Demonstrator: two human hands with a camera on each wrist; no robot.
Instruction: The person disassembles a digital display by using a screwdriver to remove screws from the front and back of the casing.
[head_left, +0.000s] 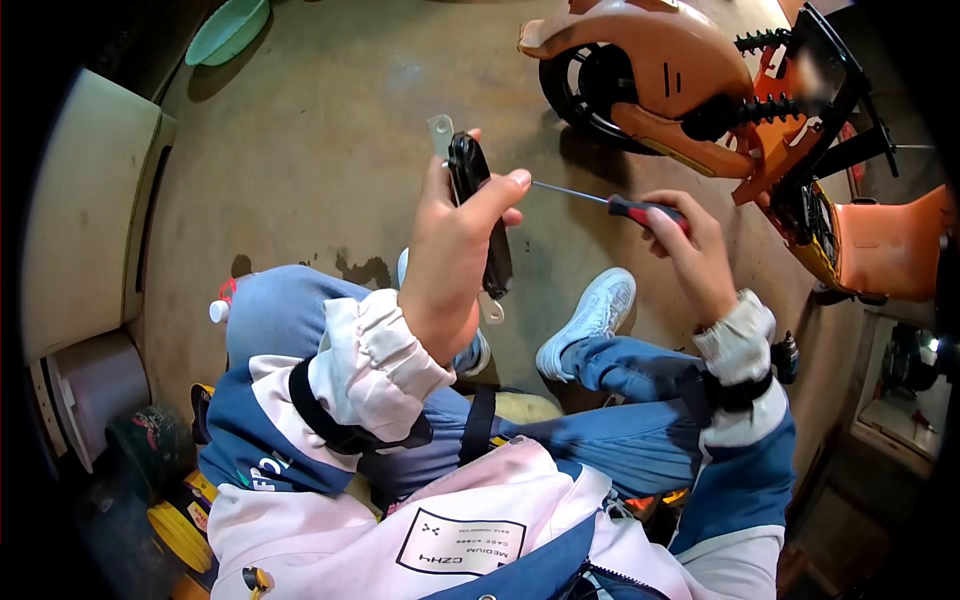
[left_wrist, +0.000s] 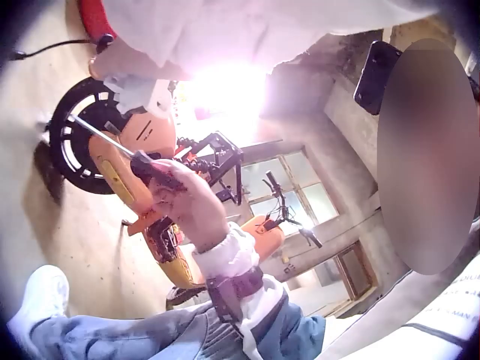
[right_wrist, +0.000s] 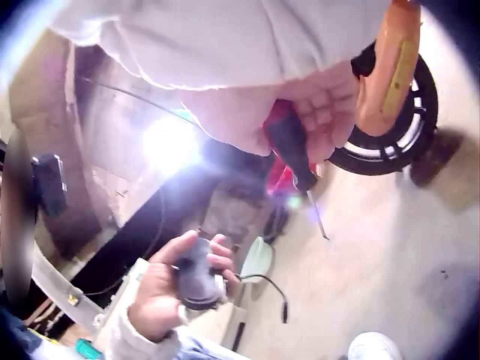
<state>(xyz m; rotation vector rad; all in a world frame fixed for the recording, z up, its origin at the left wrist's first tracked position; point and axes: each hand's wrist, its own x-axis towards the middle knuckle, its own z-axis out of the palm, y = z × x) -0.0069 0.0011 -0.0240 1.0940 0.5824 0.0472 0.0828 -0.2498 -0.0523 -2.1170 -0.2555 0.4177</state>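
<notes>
concrete floor point(head_left: 330, 150), orange scooter point(head_left: 680, 60) beyond; left hand point(head_left: 450, 260) grips black part point(head_left: 466, 168), right hand point(head_left: 695, 250) grips screwdriver point(head_left: 618, 204).

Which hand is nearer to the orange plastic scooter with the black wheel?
Right. The right hand, gripping a red-handled metal screwdriver, is close beside the orange scooter; the left hand, holding a long black part, is farther left.

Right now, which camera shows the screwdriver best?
The head view: the screwdriver shows its shaft and red handle clearly, gripped in the right hand and pointing toward the black part. The left wrist view shows it small against glare. The right wrist view shows the handle close but blurred.
</notes>
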